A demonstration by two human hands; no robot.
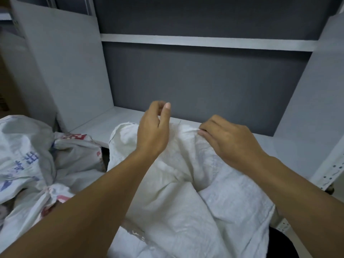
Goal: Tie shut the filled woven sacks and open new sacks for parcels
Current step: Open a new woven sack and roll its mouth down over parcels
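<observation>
A plain white woven sack [178, 185] lies crumpled in front of me, its top edge leaning against the grey shelf. My left hand [154, 129] is raised above the sack's upper edge, thumb and forefinger pinched together; a thin thread seems to run from them, but it is too fine to be sure. My right hand [229, 138] rests on the sack's top right edge, its fingertips pinching a fold of the fabric. To the left lies a printed woven sack [28, 161] with blue and red characters, its neck gathered and tied [47, 190].
A grey shelf unit stands ahead, with a low shelf board [104, 127] behind the sacks, a dark back panel and a higher shelf [204, 41]. Grey side panels rise left and right. A perforated metal upright [333, 172] stands at the right.
</observation>
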